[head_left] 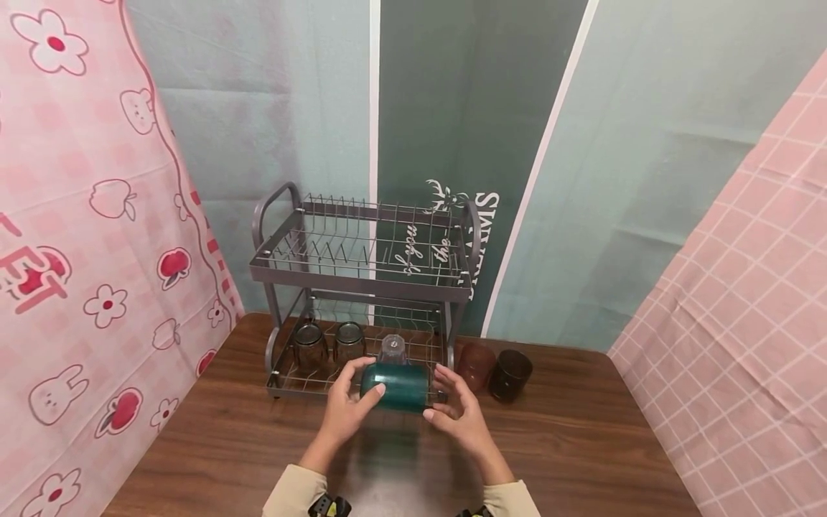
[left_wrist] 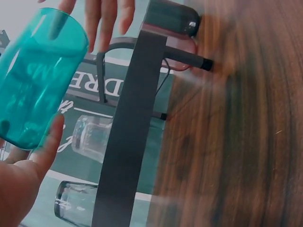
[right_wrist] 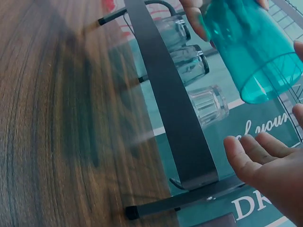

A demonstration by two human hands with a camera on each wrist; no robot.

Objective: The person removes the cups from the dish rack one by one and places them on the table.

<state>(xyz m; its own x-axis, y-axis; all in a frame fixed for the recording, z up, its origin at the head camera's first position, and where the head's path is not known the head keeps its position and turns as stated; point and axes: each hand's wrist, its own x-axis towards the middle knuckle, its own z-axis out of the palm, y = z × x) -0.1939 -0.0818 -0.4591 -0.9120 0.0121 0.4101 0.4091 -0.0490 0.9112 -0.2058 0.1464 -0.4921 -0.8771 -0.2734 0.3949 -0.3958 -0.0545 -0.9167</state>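
A teal see-through cup [head_left: 397, 386] lies on its side in the air before the dish rack's lower tier. My left hand [head_left: 349, 406] grips its base end, thumb on the near side and fingers behind. In the left wrist view the teal cup [left_wrist: 40, 80] shows its rim toward the other hand. My right hand [head_left: 461, 416] is beside the rim end with fingers spread; the right wrist view shows a gap between this hand [right_wrist: 270, 163] and the cup [right_wrist: 251, 52]. Behind the cup, a small clear glass [head_left: 393, 348] stands upside down on the lower tier.
Two clear glasses [head_left: 310, 343] stand upside down at the left of the lower tier. The two-tier grey dish rack [head_left: 362, 283] stands at the table's back edge. Right of it on the wooden table [head_left: 568, 445] are a reddish-brown cup [head_left: 476, 366] and a dark cup [head_left: 511, 375].
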